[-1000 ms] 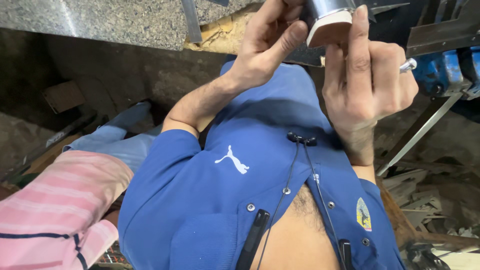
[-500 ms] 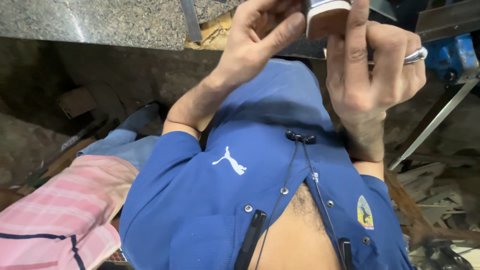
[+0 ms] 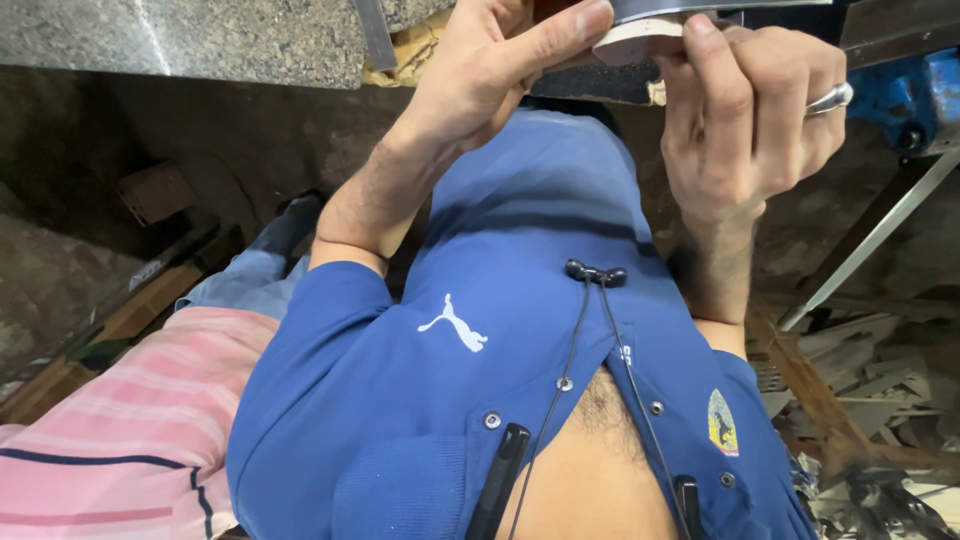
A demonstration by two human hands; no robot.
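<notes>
Both my hands are raised at the top of the view, in front of my blue shirt. My left hand and my right hand, which wears a ring, close from either side on a round object with a whitish rim and a grey metal body. Most of that object is cut off by the top edge. A dark flat strip lies just under it, between my hands; I cannot tell what it is.
A speckled stone slab runs along the top left. A blue vise sits top right, with a slanted metal rod below it. Scrap pieces lie lower right, pink striped cloth lower left, wooden planks on the floor.
Both hands and the round object have shifted up towards the top edge, so less of the object shows. The grip looks the same.
</notes>
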